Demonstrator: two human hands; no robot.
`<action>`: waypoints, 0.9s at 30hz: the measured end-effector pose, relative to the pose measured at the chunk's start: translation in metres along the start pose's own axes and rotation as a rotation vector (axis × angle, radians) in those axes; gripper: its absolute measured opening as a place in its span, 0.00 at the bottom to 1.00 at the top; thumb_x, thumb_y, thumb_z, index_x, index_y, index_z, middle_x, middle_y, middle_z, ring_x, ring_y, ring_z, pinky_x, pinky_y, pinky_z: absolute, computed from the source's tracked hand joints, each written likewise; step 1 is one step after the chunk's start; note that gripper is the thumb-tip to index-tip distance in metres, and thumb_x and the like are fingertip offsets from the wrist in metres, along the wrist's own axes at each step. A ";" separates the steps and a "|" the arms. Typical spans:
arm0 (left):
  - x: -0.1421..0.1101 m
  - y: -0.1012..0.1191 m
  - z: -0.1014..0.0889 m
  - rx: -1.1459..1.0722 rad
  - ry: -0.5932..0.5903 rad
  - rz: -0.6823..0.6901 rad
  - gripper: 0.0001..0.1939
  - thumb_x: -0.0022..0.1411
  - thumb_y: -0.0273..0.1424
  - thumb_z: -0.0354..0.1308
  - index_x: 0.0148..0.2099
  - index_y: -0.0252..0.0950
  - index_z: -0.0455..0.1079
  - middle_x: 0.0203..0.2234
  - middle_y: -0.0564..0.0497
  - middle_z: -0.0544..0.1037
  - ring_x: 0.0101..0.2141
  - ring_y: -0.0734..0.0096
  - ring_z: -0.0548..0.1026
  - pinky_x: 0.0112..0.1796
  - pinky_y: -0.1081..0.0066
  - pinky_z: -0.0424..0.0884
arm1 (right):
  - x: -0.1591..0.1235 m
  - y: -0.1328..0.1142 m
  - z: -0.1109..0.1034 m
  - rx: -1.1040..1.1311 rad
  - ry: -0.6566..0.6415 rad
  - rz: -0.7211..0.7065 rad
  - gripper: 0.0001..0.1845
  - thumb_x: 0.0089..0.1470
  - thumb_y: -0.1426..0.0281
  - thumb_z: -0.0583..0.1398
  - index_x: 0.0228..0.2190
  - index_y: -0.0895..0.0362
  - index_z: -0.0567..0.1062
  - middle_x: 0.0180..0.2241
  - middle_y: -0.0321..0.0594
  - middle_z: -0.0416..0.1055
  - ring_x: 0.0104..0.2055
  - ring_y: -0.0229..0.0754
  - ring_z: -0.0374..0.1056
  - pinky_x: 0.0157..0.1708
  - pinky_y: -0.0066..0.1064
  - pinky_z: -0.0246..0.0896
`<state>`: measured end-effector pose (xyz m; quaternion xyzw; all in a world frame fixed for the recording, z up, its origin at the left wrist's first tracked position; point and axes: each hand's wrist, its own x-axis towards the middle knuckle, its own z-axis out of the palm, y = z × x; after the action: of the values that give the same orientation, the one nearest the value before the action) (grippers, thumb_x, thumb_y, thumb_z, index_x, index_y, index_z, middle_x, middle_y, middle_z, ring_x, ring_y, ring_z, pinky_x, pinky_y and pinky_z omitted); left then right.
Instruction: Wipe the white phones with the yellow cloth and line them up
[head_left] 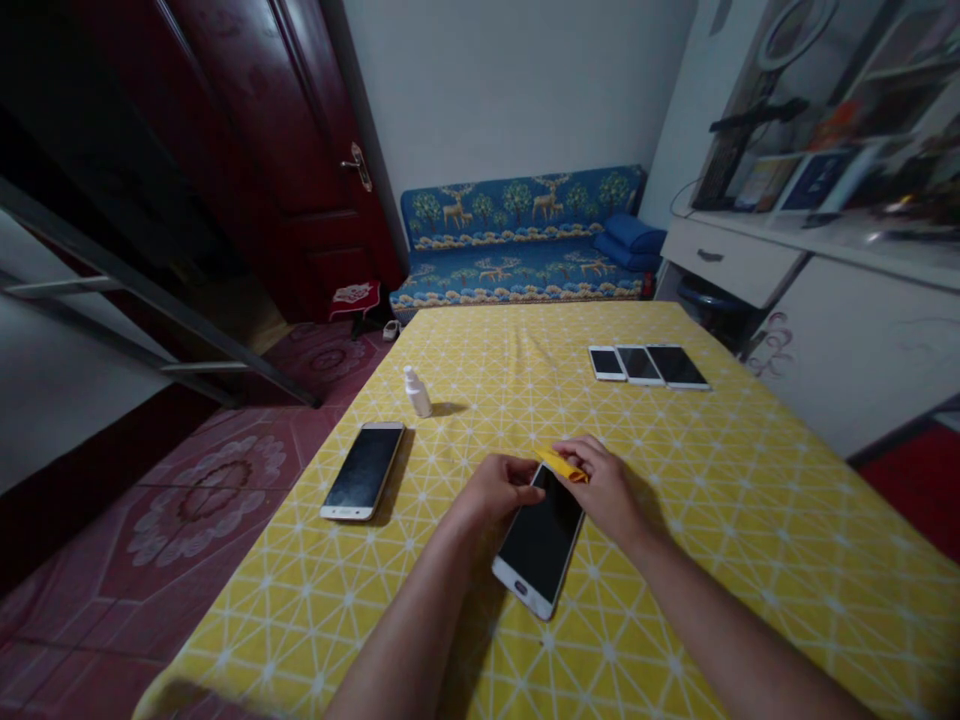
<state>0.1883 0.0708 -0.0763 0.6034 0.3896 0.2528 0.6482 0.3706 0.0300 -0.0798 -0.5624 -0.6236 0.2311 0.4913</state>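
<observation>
A white-framed smartphone (541,548) is tilted across the middle of the table, its dark screen facing up and its home button toward me. My left hand (501,488) grips its upper left edge, the thumb resting on the glass. At the phone's top end my right hand (598,482) is closed around a folded yellow cloth (564,466), which touches the upper edge. Part of the phone's top is hidden by the cloth and fingers. Left of my hands lies another phone (365,470), screen up, with a small white spray bottle (418,393) standing beyond it.
Three phones lie side by side at the back right, among them a small one (607,363) and a large one (677,367). A yellow patterned tablecloth (480,390) covers the table. Behind it stands a blue sofa (517,265); a white cabinet (862,320) is at right.
</observation>
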 end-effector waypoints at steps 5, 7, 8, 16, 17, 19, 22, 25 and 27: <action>-0.007 0.001 0.004 0.021 0.057 -0.119 0.08 0.45 0.29 0.65 0.30 0.32 0.74 0.22 0.53 0.74 0.22 0.75 0.68 0.27 0.73 0.61 | 0.003 0.005 0.001 0.088 0.056 0.005 0.05 0.50 0.66 0.61 0.31 0.49 0.78 0.35 0.38 0.74 0.39 0.44 0.73 0.40 0.34 0.70; -0.010 0.003 0.008 -0.066 0.093 -0.145 0.09 0.46 0.29 0.65 0.32 0.34 0.71 0.22 0.54 0.73 0.22 0.75 0.69 0.26 0.74 0.61 | 0.004 0.009 -0.001 0.137 0.127 0.079 0.06 0.50 0.62 0.61 0.31 0.50 0.77 0.34 0.38 0.75 0.37 0.44 0.73 0.38 0.34 0.70; -0.012 0.003 0.010 -0.124 0.104 -0.160 0.11 0.46 0.29 0.66 0.33 0.35 0.69 0.22 0.54 0.73 0.22 0.74 0.69 0.25 0.75 0.62 | 0.005 0.011 -0.004 0.161 0.163 0.126 0.09 0.51 0.60 0.61 0.31 0.50 0.76 0.34 0.38 0.75 0.36 0.45 0.74 0.37 0.35 0.70; -0.009 0.003 0.005 -0.420 0.335 -0.112 0.20 0.46 0.33 0.69 0.38 0.37 0.64 0.25 0.53 0.76 0.24 0.71 0.73 0.26 0.74 0.67 | 0.007 0.024 -0.018 0.119 0.317 0.140 0.16 0.52 0.54 0.61 0.33 0.54 0.77 0.34 0.42 0.77 0.38 0.48 0.74 0.40 0.37 0.69; -0.007 0.003 0.004 -0.436 0.357 -0.088 0.20 0.46 0.32 0.69 0.40 0.36 0.65 0.25 0.52 0.76 0.24 0.70 0.74 0.27 0.73 0.68 | 0.008 0.024 -0.018 0.090 0.309 0.093 0.14 0.52 0.56 0.61 0.32 0.53 0.77 0.35 0.42 0.77 0.39 0.47 0.73 0.41 0.37 0.69; -0.006 0.004 0.003 -0.457 0.356 -0.071 0.21 0.46 0.30 0.69 0.43 0.34 0.68 0.25 0.51 0.77 0.25 0.69 0.75 0.28 0.72 0.70 | 0.008 0.022 -0.017 0.034 0.276 0.024 0.10 0.53 0.59 0.60 0.32 0.51 0.77 0.37 0.41 0.76 0.41 0.46 0.73 0.43 0.37 0.69; -0.007 0.006 0.003 -0.459 0.268 -0.074 0.22 0.46 0.26 0.67 0.46 0.31 0.71 0.27 0.48 0.78 0.25 0.68 0.75 0.29 0.70 0.71 | 0.007 0.018 -0.015 -0.013 0.213 -0.035 0.08 0.56 0.62 0.59 0.33 0.49 0.77 0.37 0.40 0.75 0.41 0.45 0.72 0.42 0.36 0.69; -0.010 0.006 0.002 -0.490 0.183 -0.059 0.17 0.45 0.25 0.66 0.41 0.29 0.75 0.30 0.45 0.80 0.27 0.68 0.76 0.32 0.69 0.72 | 0.005 0.017 -0.013 -0.042 0.185 -0.068 0.07 0.57 0.64 0.58 0.33 0.48 0.77 0.37 0.39 0.74 0.41 0.43 0.72 0.42 0.35 0.70; -0.010 0.005 0.003 -0.548 0.154 -0.059 0.14 0.46 0.24 0.66 0.39 0.28 0.76 0.30 0.44 0.80 0.28 0.68 0.76 0.35 0.69 0.72 | 0.004 0.017 -0.012 -0.062 0.163 -0.075 0.07 0.57 0.65 0.57 0.35 0.47 0.77 0.37 0.39 0.74 0.41 0.43 0.72 0.41 0.35 0.70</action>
<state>0.1856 0.0622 -0.0695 0.3732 0.3722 0.3749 0.7627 0.3898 0.0352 -0.0877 -0.5705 -0.6092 0.1466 0.5310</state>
